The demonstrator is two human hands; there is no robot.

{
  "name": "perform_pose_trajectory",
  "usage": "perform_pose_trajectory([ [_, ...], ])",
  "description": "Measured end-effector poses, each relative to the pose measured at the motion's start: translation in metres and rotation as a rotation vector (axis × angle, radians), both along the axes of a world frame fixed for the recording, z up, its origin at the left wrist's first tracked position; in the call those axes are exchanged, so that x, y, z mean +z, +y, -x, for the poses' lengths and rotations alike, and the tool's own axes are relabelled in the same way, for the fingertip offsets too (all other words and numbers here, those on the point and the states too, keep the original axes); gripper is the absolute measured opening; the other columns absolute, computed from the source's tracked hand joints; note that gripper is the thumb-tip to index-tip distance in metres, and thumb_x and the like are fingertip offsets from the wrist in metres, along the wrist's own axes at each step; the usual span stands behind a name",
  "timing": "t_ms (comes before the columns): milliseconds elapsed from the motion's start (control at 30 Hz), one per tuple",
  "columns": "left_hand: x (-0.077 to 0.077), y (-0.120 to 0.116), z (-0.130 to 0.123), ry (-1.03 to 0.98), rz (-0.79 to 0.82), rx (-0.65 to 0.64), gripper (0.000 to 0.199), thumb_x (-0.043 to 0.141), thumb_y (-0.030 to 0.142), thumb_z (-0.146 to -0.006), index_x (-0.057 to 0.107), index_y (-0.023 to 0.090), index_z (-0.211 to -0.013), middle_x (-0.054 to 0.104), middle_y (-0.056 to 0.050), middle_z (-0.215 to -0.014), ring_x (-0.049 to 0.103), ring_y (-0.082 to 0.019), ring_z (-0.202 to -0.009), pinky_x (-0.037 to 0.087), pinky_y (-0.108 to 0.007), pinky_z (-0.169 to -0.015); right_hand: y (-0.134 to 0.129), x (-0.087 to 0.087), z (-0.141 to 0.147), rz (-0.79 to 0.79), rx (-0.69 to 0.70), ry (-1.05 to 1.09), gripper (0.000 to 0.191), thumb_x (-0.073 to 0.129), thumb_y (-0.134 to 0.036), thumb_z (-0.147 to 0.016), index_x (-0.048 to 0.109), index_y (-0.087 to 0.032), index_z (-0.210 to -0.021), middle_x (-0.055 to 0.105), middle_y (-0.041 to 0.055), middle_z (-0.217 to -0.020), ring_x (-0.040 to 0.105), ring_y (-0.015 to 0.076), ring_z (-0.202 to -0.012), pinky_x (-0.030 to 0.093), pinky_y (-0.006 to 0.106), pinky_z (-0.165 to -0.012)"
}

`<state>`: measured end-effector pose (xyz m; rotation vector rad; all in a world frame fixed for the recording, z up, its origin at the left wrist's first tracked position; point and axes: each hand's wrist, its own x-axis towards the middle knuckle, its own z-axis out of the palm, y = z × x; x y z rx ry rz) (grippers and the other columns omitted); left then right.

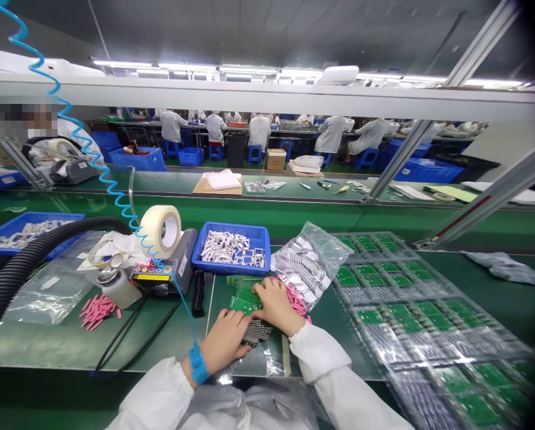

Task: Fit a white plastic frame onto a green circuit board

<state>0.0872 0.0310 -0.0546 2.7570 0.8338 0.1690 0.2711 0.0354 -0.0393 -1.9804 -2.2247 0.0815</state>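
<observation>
Green circuit boards (245,301) lie in a fanned row on the green bench in front of me, more of them showing edge-on below my hands. My left hand (225,337), a blue wrist strap (198,365) around its wrist, is closed over the near boards from the left. From the right, my right hand (274,303) grips the boards, fingers bent over their top and thumb low. Pink strips (297,298) lie just beyond the right wrist. A clear bag of white and dark-striped pieces (304,266) sits behind it.
A blue bin (231,269) of white frames stands behind the boards. Left of it are a tape roll (160,232), a control box (164,272), a metal-topped bottle (119,283) and a black hose (21,269). Clear trays (366,343) of boards fill the right. A coiled blue cord (88,140) hangs down.
</observation>
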Motion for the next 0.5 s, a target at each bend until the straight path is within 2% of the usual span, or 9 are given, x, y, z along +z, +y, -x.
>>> perform_pose_trajectory([
  [133,-0.001,0.001,-0.001,0.001,0.0,0.009,0.037,0.061,0.03,-0.08,0.052,0.014,-0.112,0.058,-0.006,-0.105,0.052,-0.023,-0.097,0.039,-0.04,-0.089,0.008,0.004,0.005,-0.029,0.048,-0.091,0.034,0.069,-0.04,-0.074,0.058,-0.016,-0.096,0.051,0.0051,-0.099,0.046,0.023,-0.098,0.035,0.045,-0.09],
  [267,-0.001,0.006,-0.002,-0.007,-0.025,0.067,0.039,0.062,0.028,-0.079,0.052,0.015,-0.113,0.058,-0.006,-0.105,0.051,-0.024,-0.097,0.037,-0.042,-0.09,0.015,0.002,0.006,-0.097,0.016,-0.13,0.021,0.061,-0.03,-0.083,0.057,-0.016,-0.098,0.051,0.0054,-0.101,0.045,0.0231,-0.101,0.033,0.047,-0.093],
  [400,0.001,0.017,-0.006,-0.015,-0.054,0.123,0.038,0.063,0.03,-0.078,0.054,0.015,-0.112,0.059,-0.007,-0.103,0.05,-0.026,-0.098,0.036,-0.045,-0.09,0.02,-0.002,0.003,-0.112,-0.018,-0.116,0.023,0.059,-0.034,-0.085,0.056,-0.015,-0.097,0.051,0.0054,-0.101,0.047,0.0219,-0.098,0.037,0.042,-0.087],
  [500,0.003,0.024,-0.01,-0.021,-0.071,0.131,0.038,0.063,0.033,-0.078,0.055,0.016,-0.111,0.06,-0.007,-0.102,0.051,-0.026,-0.099,0.036,-0.047,-0.09,0.024,0.001,-0.001,-0.099,0.024,-0.09,0.024,0.06,-0.036,-0.084,0.057,-0.014,-0.096,0.053,0.0047,-0.096,0.049,0.02,-0.092,0.039,0.04,-0.085],
])
